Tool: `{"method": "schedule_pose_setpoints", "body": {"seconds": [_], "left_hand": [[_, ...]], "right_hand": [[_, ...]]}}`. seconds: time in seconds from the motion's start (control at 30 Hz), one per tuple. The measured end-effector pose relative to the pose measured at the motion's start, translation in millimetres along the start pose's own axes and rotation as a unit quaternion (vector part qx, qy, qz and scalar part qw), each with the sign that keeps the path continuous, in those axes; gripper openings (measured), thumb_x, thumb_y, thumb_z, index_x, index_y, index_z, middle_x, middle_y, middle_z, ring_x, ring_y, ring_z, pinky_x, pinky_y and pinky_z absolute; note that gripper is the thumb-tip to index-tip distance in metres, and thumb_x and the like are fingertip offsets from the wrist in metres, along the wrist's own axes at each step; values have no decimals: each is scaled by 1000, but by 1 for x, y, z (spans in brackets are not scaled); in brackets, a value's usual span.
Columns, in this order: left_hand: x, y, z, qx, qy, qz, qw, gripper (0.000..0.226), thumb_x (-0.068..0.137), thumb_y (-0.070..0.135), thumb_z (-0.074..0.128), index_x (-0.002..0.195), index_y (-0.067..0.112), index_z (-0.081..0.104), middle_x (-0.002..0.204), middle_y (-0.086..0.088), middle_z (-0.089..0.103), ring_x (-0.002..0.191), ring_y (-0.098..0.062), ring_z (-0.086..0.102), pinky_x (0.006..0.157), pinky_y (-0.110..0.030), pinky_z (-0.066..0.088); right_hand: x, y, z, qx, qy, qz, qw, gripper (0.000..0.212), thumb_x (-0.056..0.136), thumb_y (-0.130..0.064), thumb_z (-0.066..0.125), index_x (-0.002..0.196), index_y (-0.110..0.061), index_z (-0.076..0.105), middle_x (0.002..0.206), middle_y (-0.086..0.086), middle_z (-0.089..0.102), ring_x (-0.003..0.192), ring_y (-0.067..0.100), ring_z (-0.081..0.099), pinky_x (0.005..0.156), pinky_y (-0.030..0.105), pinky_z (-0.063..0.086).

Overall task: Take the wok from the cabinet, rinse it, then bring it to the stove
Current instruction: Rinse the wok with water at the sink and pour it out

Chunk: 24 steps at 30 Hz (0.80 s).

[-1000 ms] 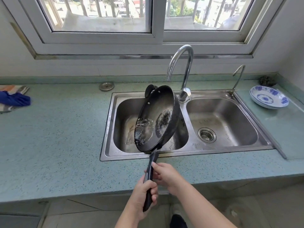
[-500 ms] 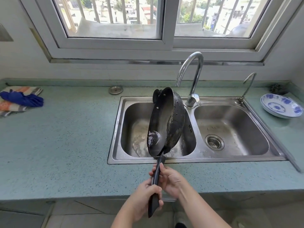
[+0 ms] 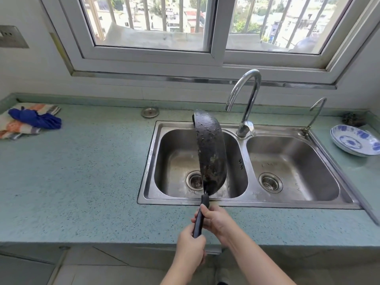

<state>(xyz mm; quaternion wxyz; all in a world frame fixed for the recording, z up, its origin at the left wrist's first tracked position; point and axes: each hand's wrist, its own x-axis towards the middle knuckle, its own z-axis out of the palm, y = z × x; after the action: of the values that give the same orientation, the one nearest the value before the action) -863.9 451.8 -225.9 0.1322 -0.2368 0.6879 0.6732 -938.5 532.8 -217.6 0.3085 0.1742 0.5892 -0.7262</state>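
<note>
Wok (image 3: 210, 153) rolled edge-on, pitted black underside showing; both hands (image 3: 213, 220) gripping slim handle (image 3: 200, 218).

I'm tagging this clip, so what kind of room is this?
Most likely a home kitchen: a steel double sink with a tap, set in a countertop under a window, and a wok held over it.

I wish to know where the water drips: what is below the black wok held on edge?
Below the black round wok lies the left basin of the steel double sink. Its round metal drain shows partly; the wok covers the drain's right side.
</note>
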Motion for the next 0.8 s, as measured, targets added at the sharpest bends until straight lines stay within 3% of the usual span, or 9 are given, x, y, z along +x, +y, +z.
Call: {"method": "schedule_pose_setpoints", "body": {"seconds": [0.1,0.2,0.3,0.43,0.53,0.8], "left_hand": [[-3,-7,11,-94,-5,-38,995,31,74,-5,51,103,3,57,37,-4,40,23,-13,36,30,-16,32],[-5,-13,21,-172,-3,-64,983,30,60,2,51,90,2,55,35,-4,39,24,-15,35,32,-16,31],[-5,-18,28,-200,-12,-75,977,17,75,-5,52,91,-1,52,39,-4,39,26,-15,35,34,-16,31],[-5,-23,30,-229,-8,-83,970,13,72,-4,55,83,3,51,40,-3,39,27,-14,33,34,-15,31],[-4,-25,29,-229,-16,-86,970,18,84,-10,47,85,6,54,39,-2,39,27,-13,33,35,-14,30],[-2,-29,26,-250,-29,-95,963,17,87,-8,45,89,7,53,42,-2,39,29,-13,34,35,-16,31]], "right_hand": [[-2,-1,-9,-90,13,-21,996,16,94,-8,51,78,-6,50,70,10,60,58,21,64,64,28,55],[-2,0,-17,-163,22,-27,986,8,92,-11,55,86,-8,51,76,9,61,65,21,63,66,27,53],[-2,1,-20,-171,32,-25,984,12,91,-10,56,82,-8,50,76,10,61,66,23,61,66,28,51],[1,6,-19,-198,46,-23,979,17,91,-10,56,75,-11,51,80,14,57,74,26,55,64,29,44],[5,10,-18,-204,53,-24,977,16,90,-12,58,75,-12,53,80,12,58,75,26,55,65,29,45],[7,14,-16,-220,61,-29,973,17,89,-14,60,73,-14,53,70,3,57,70,20,55,63,28,44]]}}
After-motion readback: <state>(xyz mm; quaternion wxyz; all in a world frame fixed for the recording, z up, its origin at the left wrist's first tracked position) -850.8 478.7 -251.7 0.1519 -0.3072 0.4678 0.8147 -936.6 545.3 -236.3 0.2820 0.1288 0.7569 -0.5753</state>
